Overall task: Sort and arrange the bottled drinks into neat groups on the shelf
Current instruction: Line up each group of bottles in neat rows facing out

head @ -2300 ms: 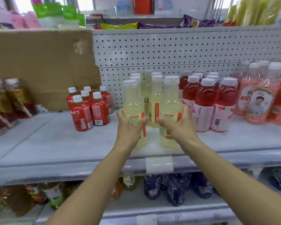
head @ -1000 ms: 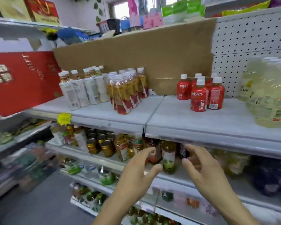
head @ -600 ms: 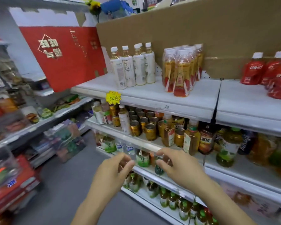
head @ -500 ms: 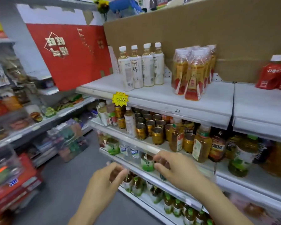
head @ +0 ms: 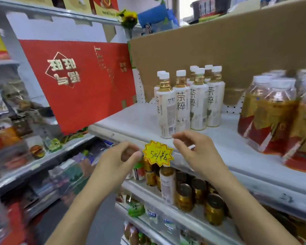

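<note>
While neither hand has taken hold of anything yet, both hover in the lower middle of the frame, at the front lip of the shelf (head: 131, 124). My left hand (head: 113, 161) sits left of a yellow star-shaped price tag (head: 157, 153), my right hand (head: 200, 154) just right of it. The fingers (head: 182, 138) of both are loosely curled, not pinching and not touching a bottle.

Just above my right hand, in the middle of the frame, stand the white tea bottles (head: 189, 103), upright in a small cluster. One bottle (head: 166, 112) stands forward of the rest, close to the shelf edge. At the right edge of the frame is a blurred group of amber bottles (head: 272, 117) with red labels, apart from the white ones.

I judge these to be full plastic bottles: fairly heavy for their size, stiff enough not to buckle, with smooth sleeves that could slip under a light touch. They are tall and narrow, so a push near the cap would likely tip one into its neighbours. I would wrap my fingers around the lower half of the body and slide or lift from there, starting with the forward bottle.

A red box (head: 78, 82) fills the upper left, and gold cans (head: 184, 197) sit on the shelf below.
</note>
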